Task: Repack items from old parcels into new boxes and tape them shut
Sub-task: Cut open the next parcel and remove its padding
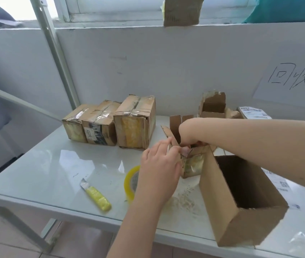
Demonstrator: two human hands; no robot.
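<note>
Cardboard of the old parcel (192, 164) partly hides the right hand's (189, 133) fingers

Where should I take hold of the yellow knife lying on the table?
Grip the yellow knife by its handle, from above, pinching across its width. It lies flat on the table, blade pointing far-left, so stay at the near-right end.

Table (55, 164) with boxes (135, 123), tape (131, 181), knife (95, 196)
</note>
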